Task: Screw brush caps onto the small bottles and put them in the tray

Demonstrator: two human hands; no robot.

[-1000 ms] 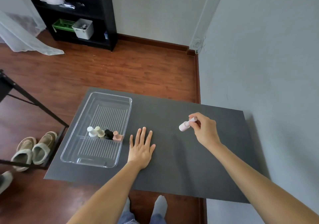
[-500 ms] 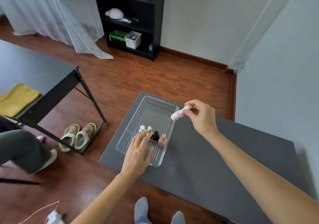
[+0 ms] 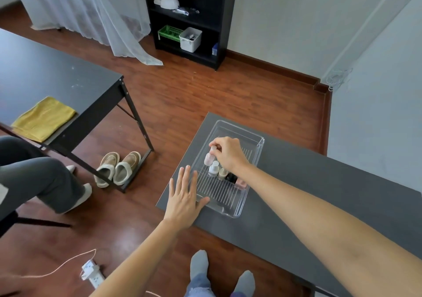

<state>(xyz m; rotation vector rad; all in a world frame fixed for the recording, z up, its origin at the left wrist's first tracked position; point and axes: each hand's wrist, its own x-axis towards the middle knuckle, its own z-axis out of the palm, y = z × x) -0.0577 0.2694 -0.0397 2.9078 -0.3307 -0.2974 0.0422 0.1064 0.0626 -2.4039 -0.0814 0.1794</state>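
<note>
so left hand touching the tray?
Touching. Head view: the flat left hand rests on the table, its thumb against the tray near corner.

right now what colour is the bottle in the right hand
Pale pink, with a lighter cap; the right hand holds the bottle by its cap over the tray. Head view.

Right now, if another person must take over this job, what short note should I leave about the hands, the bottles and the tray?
Right hand: its fingers pinch the cap of a pale pink bottle, holding it inside the clear tray, at the far end of the row. I cannot tell if it stands on the floor of the tray yet.
Left hand: flat and open on the grey table, its thumb at the near left edge of the tray.
Done: four capped bottles stand in a row in the tray.
Left: release the pink bottle. No other loose bottles are in view on the table.
</note>
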